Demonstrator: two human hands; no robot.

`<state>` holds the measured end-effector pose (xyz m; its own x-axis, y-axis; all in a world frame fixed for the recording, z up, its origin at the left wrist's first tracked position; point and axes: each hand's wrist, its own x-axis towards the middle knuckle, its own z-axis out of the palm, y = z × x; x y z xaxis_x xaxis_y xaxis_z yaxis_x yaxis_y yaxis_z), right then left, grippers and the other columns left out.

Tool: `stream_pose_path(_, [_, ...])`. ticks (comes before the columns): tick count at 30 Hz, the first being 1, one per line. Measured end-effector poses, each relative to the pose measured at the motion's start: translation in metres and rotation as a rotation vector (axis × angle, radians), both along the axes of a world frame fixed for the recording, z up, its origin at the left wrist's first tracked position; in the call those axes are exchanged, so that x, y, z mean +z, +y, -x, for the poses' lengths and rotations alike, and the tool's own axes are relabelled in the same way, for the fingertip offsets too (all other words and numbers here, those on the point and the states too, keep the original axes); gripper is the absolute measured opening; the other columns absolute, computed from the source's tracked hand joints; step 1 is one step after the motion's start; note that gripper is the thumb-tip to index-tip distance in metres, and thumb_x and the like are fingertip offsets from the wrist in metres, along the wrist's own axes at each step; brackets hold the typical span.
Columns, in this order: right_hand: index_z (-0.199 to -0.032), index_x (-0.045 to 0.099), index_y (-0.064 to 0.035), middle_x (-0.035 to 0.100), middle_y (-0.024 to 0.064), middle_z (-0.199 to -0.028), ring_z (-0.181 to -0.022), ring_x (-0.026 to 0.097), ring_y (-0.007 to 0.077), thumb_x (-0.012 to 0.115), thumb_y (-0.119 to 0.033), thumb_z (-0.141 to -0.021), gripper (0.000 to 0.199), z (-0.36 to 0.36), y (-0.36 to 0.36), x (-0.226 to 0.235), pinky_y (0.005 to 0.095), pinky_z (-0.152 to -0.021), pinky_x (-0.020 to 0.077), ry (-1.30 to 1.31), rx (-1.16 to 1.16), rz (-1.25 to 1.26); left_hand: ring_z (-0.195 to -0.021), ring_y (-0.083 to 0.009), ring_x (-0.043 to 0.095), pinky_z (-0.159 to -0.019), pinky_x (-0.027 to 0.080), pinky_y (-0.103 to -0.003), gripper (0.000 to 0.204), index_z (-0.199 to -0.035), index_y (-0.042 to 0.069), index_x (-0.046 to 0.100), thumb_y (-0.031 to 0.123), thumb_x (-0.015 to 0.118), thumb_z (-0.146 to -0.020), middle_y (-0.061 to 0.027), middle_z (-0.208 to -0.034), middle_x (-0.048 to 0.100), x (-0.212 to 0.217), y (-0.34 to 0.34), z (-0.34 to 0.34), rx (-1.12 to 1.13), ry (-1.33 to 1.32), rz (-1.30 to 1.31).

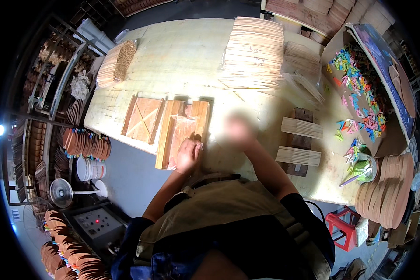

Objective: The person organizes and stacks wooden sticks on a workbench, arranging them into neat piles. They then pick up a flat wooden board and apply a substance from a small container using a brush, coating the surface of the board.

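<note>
Person stood at a pale worktable (172, 60), both forearms reaching in over the near edge. Left hand (186, 156) lay at the near end of a wooden form (183, 129), a block with two raised side rails and a channel between. Its fingers were curled in a narrow bend over the channel, beside the right rail; could not tell whether they pinched anything. Form sat near the table's front edge, slightly tilted from the person's line of sight. Right hand (240, 129) hung to the right of the form, apart from it, over the tabletop; badly blurred, so its grip could not be told.

Just left of the form: a shallow wooden tray (137, 122) with thin strips crossed inside. Farther off, a large stack of pale sticks (254, 51); at far left, a bundle of sticks (114, 67). Right of the right hand, two short stick bundles lay across a dark block (299, 141). Beyond these, coloured clips (366, 100) spilled from an opened carton. Near the right corner, a stack of rounded tan pieces (385, 191).
</note>
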<state>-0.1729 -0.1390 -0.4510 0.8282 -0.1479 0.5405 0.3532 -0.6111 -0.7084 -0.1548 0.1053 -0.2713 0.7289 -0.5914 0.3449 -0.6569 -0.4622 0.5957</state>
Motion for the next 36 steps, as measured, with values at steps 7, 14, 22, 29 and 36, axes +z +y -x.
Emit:
stream_pose_path(7, [-0.099,0.055,-0.0082,0.050,0.0037,-0.092,-0.083,0.047,0.0176,0.052,-0.009,-0.091,0.009,-0.008,-0.006,0.014,0.0341,-0.077,0.0427,-0.082,0.077,-0.112,-0.077,-0.0342,0.057,-0.069,0.048,-0.041,0.008,-0.088,0.004,0.059,0.012,0.061,-0.088,-0.0147,-0.084,0.056,0.002,0.000,0.002,0.012,0.010,0.009])
stream_pose_path(14, [-0.109,0.053,-0.0075,0.050,0.0049,-0.104,-0.095,0.048,0.0170,0.050,-0.011,-0.094,0.016,-0.002,-0.018,0.038,0.0342,-0.088,0.0415,0.016,0.238,-0.263,-0.080,-0.0340,0.057,-0.070,0.048,-0.041,0.007,-0.089,0.005,0.060,0.012,0.061,-0.088,-0.0143,-0.085,0.056,0.002,0.000,0.003,0.017,0.033,0.017])
stream_pose_path(22, [-0.112,0.053,-0.0076,0.050,0.0042,-0.107,-0.098,0.049,0.0156,0.049,-0.013,-0.096,0.017,0.002,-0.019,0.061,0.0335,-0.091,0.0420,0.166,0.282,-0.528,-0.079,-0.0311,0.058,-0.070,0.047,-0.038,0.007,-0.088,0.003,0.060,0.009,0.062,-0.088,-0.0133,-0.083,0.055,0.002,0.000,0.003,0.013,0.035,0.059])
stream_pose_path(29, [-0.104,0.058,-0.0079,0.055,0.0047,-0.096,-0.088,0.053,0.0164,0.054,-0.013,-0.092,0.013,-0.010,-0.041,0.037,0.0325,-0.083,0.0459,0.239,0.148,-0.296,-0.080,-0.0333,0.059,-0.070,0.049,-0.040,0.007,-0.089,0.004,0.061,0.011,0.062,-0.087,-0.0141,-0.084,0.056,0.005,-0.006,0.001,0.002,0.039,0.050])
stream_pose_path(36, [-0.095,0.070,-0.0103,0.065,0.0139,-0.092,-0.082,0.064,0.0314,0.066,-0.005,-0.073,0.023,-0.031,-0.013,0.127,0.0384,-0.072,0.0515,0.699,-0.106,0.230,-0.075,-0.0312,0.058,-0.068,0.048,-0.038,0.007,-0.087,0.002,0.060,0.009,0.062,-0.087,-0.0134,-0.081,0.055,0.003,0.001,0.003,0.021,0.019,0.077])
